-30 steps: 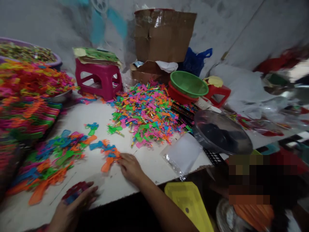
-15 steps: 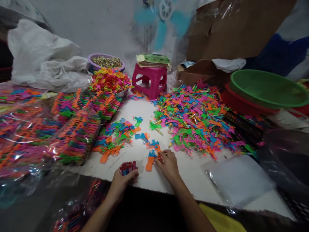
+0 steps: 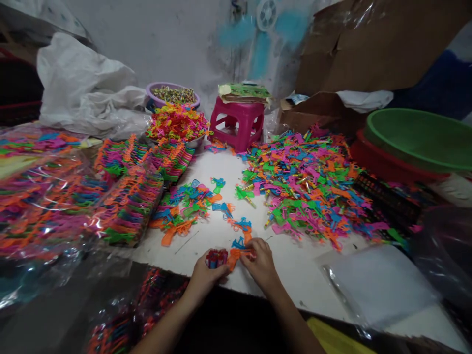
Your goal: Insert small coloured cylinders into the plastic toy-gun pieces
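Note:
My left hand [image 3: 207,273] is closed round a bundle of small red, blue and purple plastic pieces [image 3: 217,259] near the table's front edge. Beside it my right hand [image 3: 260,263] pinches an orange toy gun [image 3: 234,256], whose grip end reaches toward the bundle. Just behind those fingers lie a blue toy gun [image 3: 238,243] and another blue one [image 3: 241,224] touching orange pieces. A loose pile of mixed toy guns [image 3: 191,201] spreads to the left, and a much larger heap [image 3: 306,191] to the right.
Clear bags of toy guns [image 3: 125,211] fill the left. At the back stand a purple basin [image 3: 151,93], a pink stool [image 3: 241,125] and a turning fan [image 3: 266,17]. Green basket [image 3: 416,137] and flat plastic bags [image 3: 383,282] are at right. A thin stick [image 3: 186,242] lies on the white tabletop [image 3: 217,164].
The view has shifted, so the scene sits further right. My left hand has come closer to my right, and the orange toy gun has been drawn up against the bundle.

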`<act>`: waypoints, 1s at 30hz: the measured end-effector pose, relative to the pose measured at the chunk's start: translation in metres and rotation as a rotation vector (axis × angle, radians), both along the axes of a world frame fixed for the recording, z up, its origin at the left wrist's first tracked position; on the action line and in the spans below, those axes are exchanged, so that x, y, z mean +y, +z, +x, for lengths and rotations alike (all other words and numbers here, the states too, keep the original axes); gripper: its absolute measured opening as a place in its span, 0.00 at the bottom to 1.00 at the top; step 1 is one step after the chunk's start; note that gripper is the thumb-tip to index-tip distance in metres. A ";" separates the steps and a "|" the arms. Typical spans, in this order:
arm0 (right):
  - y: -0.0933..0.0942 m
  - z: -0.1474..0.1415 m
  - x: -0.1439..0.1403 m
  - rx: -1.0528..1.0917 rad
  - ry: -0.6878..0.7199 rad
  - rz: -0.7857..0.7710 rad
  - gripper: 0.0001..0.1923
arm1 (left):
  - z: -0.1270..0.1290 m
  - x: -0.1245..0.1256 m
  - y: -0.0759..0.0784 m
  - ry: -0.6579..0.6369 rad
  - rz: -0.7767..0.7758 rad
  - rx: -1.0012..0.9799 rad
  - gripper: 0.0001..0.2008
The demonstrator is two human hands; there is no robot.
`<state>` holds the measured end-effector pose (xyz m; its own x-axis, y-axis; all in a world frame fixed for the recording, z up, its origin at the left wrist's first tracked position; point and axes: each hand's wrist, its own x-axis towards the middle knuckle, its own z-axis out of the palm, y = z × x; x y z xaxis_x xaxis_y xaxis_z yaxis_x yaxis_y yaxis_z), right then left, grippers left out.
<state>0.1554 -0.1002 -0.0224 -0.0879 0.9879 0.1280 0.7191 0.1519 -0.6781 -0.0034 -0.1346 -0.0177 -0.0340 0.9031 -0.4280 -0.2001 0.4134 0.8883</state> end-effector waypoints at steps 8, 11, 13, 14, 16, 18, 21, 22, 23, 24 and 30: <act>0.033 -0.001 -0.005 0.800 0.137 -0.286 0.31 | 0.004 -0.005 0.032 0.026 0.028 -0.067 0.15; 0.040 -0.003 -0.012 0.941 0.188 -0.342 0.37 | 0.007 -0.006 0.044 0.027 0.074 -0.086 0.14; 0.039 -0.007 -0.018 0.947 0.203 -0.368 0.36 | 0.008 -0.005 0.047 0.039 0.074 -0.100 0.14; 0.036 -0.010 -0.021 0.944 0.206 -0.377 0.32 | 0.007 -0.005 0.046 0.041 0.070 -0.101 0.14; 0.030 -0.017 -0.025 0.938 0.182 -0.376 0.22 | 0.006 -0.005 0.043 0.023 0.066 -0.085 0.14; 0.025 -0.023 -0.026 0.910 0.098 -0.343 0.15 | 0.005 -0.006 0.040 -0.004 0.081 -0.055 0.14; 0.024 -0.026 -0.024 0.799 -0.008 -0.251 0.16 | 0.002 -0.008 0.038 -0.020 0.120 0.011 0.14; 0.025 -0.025 -0.022 0.768 -0.009 -0.239 0.16 | 0.001 -0.008 0.038 -0.038 0.127 0.033 0.13; 0.027 -0.024 -0.021 0.748 0.001 -0.240 0.17 | 0.000 -0.009 0.038 -0.065 0.128 0.050 0.13; 0.029 -0.022 -0.020 0.741 0.020 -0.252 0.16 | -0.002 -0.009 0.039 -0.095 0.125 0.063 0.13; 0.032 -0.016 -0.019 0.739 0.060 -0.308 0.15 | -0.003 -0.010 0.036 -0.156 0.116 0.115 0.12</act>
<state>0.1394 -0.1194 0.0096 -0.1409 0.9846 -0.1037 0.0646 -0.0954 -0.9933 -0.0067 -0.1443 0.0187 0.0677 0.9442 -0.3223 -0.0364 0.3251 0.9450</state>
